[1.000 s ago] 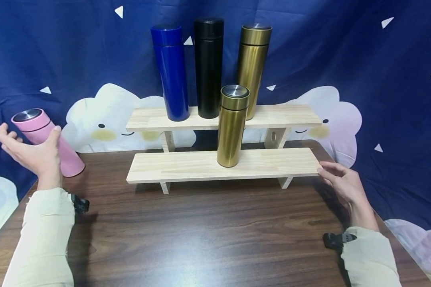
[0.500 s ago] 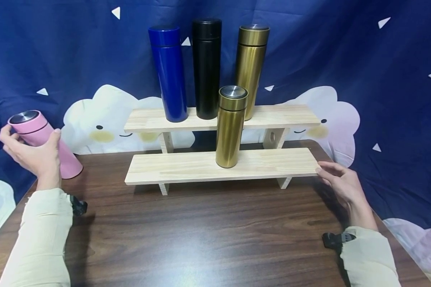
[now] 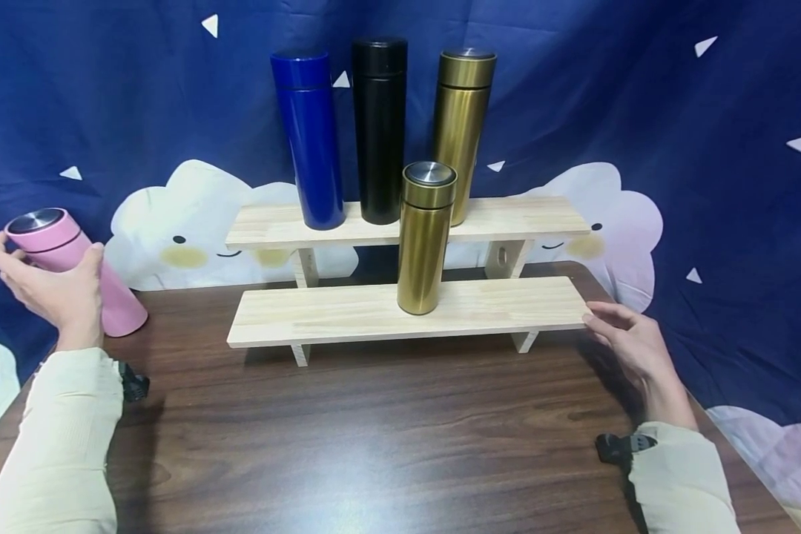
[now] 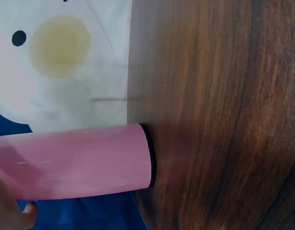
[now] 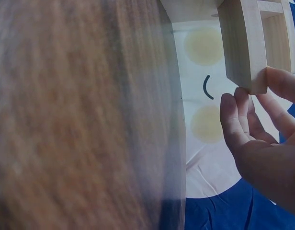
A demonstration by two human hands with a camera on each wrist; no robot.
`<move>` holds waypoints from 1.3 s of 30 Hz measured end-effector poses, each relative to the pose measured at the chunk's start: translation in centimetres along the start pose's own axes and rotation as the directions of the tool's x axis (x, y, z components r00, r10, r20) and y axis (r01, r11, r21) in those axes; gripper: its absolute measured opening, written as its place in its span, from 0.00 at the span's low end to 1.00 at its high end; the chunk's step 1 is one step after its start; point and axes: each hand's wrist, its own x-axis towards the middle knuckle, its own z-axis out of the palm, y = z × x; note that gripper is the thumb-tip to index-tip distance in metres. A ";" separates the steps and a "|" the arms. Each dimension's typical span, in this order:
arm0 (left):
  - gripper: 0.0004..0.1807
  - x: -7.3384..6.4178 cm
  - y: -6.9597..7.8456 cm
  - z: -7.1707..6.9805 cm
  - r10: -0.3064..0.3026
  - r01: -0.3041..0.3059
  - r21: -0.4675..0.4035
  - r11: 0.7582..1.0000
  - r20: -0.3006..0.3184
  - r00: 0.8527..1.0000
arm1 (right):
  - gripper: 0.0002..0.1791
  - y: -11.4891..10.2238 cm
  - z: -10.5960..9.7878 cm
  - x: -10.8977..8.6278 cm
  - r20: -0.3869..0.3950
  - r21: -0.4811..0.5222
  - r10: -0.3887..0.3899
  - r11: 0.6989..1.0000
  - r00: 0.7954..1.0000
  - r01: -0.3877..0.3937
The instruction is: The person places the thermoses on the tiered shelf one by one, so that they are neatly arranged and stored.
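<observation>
At the table's far left stands a pink thermos bottle (image 3: 122, 300) with a steel-topped lid. My left hand (image 3: 56, 289) grips its upper part, thumb on the near right side and fingers round the left. The left wrist view has the pink bottle's base on the table and part of the hand (image 4: 11, 211) at its side. My right hand (image 3: 634, 348) pinches the right end of the lower board of a two-tier wooden shelf (image 3: 334, 311). A short gold thermos (image 3: 419, 256) stands on that board. In the right wrist view, fingertips touch the board's end (image 5: 250, 52).
On the upper board stand a blue thermos (image 3: 314, 156), a black thermos (image 3: 379, 141) and a tall gold thermos (image 3: 463, 119). Behind the brown table (image 3: 347, 430) hangs a navy curtain (image 3: 574, 96) with printed clouds.
My left fingers have closed in from beside the pink thermos onto its upper part. The whole scene has drifted slightly left and down in view. My right hand keeps its place on the board's end.
</observation>
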 end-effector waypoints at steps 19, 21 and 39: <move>0.41 -0.1 0.0 0.0 -0.022 0.023 -0.018 1.000 0.056 0.998 | 0.11 -0.2 -0.1 0.0 -0.003 -0.040 -0.001 0.999 1.000 0.001; 0.41 -0.1 0.1 0.0 -0.035 0.037 -0.018 0.999 0.066 0.997 | 0.11 -0.1 -0.1 0.0 0.001 -0.030 -0.006 1.000 1.000 0.006; 0.43 -1.1 0.6 0.2 0.225 -0.222 -0.061 0.973 0.067 0.972 | 0.14 0.1 -0.1 0.2 -0.009 -0.078 0.000 0.997 1.000 -0.001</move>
